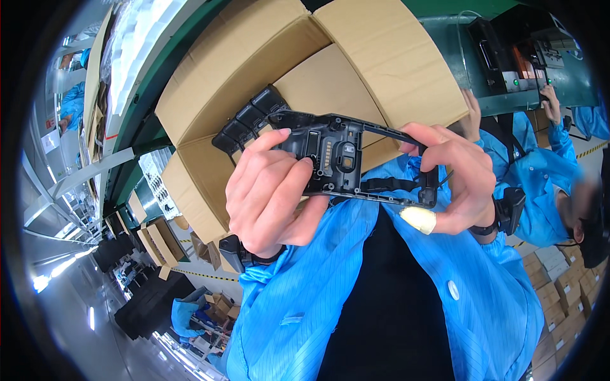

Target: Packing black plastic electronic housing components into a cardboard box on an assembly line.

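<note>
Before my chest, over an open cardboard box, I hold a black plastic housing (346, 159) with an open rectangular frame at its right end. Ribs, small screw holes and a row of gold-coloured contacts show in its middle. My left hand (270, 197) is closed on its left part, the fingers covering that end. My right hand (462, 174) grips the frame's right end, fingers bent over the top corner and thumb below. A pale yellow cover (418, 219) sits on that thumb. Behind the left fingers, several black blocky parts (251, 120) stand in a row; whether they join the housing is unclear.
The cardboard box (381, 57) has its flaps spread on a green bench. At the right, a co-worker in blue (540, 159) reaches toward a black device (508, 51) with green lights. Stacked cartons (565, 292) stand lower right; clear plastic trays (159, 181) lie at left.
</note>
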The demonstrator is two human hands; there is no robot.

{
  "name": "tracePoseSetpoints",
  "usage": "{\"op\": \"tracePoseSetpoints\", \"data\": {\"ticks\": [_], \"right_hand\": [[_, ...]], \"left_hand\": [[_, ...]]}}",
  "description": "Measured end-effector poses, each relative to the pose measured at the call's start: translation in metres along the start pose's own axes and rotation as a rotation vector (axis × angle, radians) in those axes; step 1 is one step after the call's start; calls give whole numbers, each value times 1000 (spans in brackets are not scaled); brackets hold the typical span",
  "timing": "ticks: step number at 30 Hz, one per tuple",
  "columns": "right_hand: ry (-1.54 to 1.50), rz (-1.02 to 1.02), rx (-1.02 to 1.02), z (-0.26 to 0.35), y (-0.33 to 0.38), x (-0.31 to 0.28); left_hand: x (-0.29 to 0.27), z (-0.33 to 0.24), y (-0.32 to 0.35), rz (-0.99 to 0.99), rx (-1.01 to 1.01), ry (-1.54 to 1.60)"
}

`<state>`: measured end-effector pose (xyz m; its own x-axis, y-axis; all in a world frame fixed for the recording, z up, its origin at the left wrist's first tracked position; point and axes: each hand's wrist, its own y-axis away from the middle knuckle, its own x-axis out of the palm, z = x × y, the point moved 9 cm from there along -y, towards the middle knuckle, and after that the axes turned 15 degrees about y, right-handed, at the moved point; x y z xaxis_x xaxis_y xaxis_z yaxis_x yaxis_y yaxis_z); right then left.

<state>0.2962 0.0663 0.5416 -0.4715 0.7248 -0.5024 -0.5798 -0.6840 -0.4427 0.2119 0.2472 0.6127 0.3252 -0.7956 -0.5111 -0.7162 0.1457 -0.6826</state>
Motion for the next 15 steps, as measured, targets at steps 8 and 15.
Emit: {"op": "tracePoseSetpoints", "data": {"ticks": [8, 15], "right_hand": [[-37, -3, 23, -6, 2, 0], [-130, -20, 35, -10, 5, -5]], "left_hand": [[0, 10, -7, 88, -123, 6], [-11, 20, -6, 168, -220, 262]]}}
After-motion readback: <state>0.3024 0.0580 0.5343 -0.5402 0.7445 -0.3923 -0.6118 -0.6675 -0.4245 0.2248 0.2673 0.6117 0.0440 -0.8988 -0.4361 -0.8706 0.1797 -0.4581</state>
